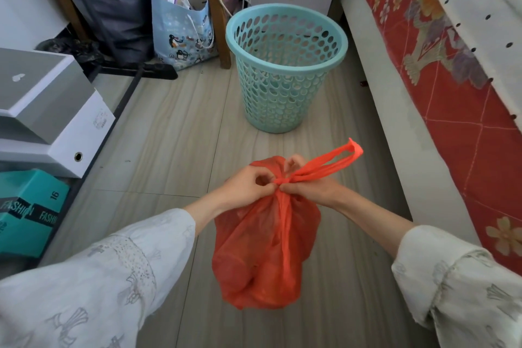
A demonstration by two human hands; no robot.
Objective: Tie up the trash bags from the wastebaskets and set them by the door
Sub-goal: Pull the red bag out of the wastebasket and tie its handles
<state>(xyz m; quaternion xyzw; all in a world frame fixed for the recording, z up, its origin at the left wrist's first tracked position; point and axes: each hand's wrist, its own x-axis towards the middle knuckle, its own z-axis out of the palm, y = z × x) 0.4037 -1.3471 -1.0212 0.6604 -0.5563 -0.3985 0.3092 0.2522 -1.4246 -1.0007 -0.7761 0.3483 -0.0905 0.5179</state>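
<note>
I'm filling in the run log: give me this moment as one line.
step: tying | red trash bag: held up, handles knotted | left hand, right hand: pinching knot | teal wastebasket: unlined, on floor

The scene is seen from a single wide-angle camera worn on the head, aimed forward and steeply down at the floor (180, 127). Both forearms are taken in from the bottom corners, and the left hand (245, 186) and right hand (308, 188) are framed close, just below centre. Farther ahead a wastebasket (285, 65) is caught, and the frame edges are bent by the lens.
</note>
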